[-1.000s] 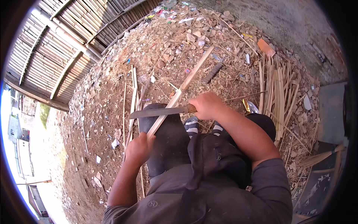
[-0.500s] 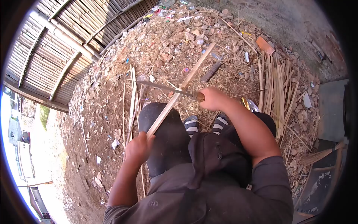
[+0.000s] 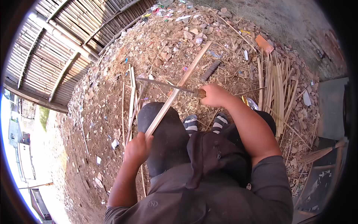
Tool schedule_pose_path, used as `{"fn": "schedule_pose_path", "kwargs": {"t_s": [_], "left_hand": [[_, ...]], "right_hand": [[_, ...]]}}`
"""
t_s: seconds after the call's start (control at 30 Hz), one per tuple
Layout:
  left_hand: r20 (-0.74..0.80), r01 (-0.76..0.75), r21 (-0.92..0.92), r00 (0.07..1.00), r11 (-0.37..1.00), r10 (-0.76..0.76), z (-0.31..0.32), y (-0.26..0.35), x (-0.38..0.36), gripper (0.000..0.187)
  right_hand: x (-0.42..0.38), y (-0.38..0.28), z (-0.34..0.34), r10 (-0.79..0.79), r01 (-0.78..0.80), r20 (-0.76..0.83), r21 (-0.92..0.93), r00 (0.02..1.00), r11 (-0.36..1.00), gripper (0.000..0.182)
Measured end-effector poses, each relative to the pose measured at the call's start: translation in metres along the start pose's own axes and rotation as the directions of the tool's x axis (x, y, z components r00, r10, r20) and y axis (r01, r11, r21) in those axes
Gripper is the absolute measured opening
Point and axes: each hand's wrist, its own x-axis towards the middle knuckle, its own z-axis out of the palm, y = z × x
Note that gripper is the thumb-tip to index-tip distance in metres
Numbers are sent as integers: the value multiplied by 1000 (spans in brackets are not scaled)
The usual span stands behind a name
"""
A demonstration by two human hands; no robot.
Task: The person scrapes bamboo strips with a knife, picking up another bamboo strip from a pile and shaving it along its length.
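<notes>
My left hand (image 3: pixel 137 150) is closed around the near end of a long, pale bamboo strip (image 3: pixel 185 74). From beside my left knee, the strip slants up and away to the right, passing over the knee. In my closed right hand (image 3: pixel 215 95) is the wooden handle of a long-bladed knife (image 3: pixel 158 83). Its blade points left and crosses the strip at about mid-length, apparently against it. My fingers hide most of the handle.
Split bamboo strips (image 3: pixel 278 86) lie piled at the right, with a few more strips (image 3: pixel 132 95) left of my knee. A dark ridged rod (image 3: pixel 210 71) and a brick (image 3: pixel 264 44) rest on the littered ground. A bamboo fence (image 3: pixel 71 41) stands at upper left.
My right hand and the knife have moved slightly away from me along the strip. The strip's far end has shifted a little left. My left hand keeps its hold.
</notes>
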Motion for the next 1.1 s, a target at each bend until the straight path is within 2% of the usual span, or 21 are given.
{"fn": "schedule_pose_path", "kwargs": {"t_s": [0.03,0.13,0.23,0.27,0.37,0.4,0.5,0.6,0.7,0.9,0.93,1.03,1.1], "left_hand": [[3,-3,0,1000,1000,3,1,0,-3,44],[-20,-13,-2,1000,1000,13,-1,2,0,44],[-21,-26,0,999,1000,26,1,0,-1,43],[-23,-41,2,999,999,41,2,-5,0,42],[-16,-80,20,997,997,81,-2,-8,-5,42],[-28,-101,27,994,995,101,-5,-6,-1,42],[-16,-59,33,998,998,60,0,-5,-1,43],[-41,-52,43,998,998,54,2,-3,-3,42],[-55,-47,61,997,997,51,4,-1,-6,41],[-80,-86,80,992,993,93,5,-5,-5,41],[-61,-86,67,994,994,90,3,-7,-3,40],[-21,-93,51,995,994,94,1,-13,-2,39],[-27,-117,70,992,991,120,1,-10,1,39]], "right_hand": [[0,3,4,3,-6,38,85,999,996,22],[-2,-8,8,-215,211,-59,-78,975,974,25],[-9,-36,5,-344,345,69,-355,936,869,23],[-7,-30,9,-370,351,6,-335,929,875,20],[11,3,1,-130,86,-152,-266,980,960,18],[13,1,1,-89,54,-96,-319,991,946,18],[8,2,2,-94,49,-163,-260,982,964,20],[1,5,2,-127,101,-160,-158,979,982,20],[-5,-5,-2,-115,90,-154,-158,981,983,20],[-11,-41,3,-380,377,61,-340,923,862,19],[-6,-32,2,-347,326,9,-362,938,873,18],[13,0,-2,-101,64,-117,-287,988,956,17],[11,0,2,-108,69,-126,-283,986,957,20]]}}
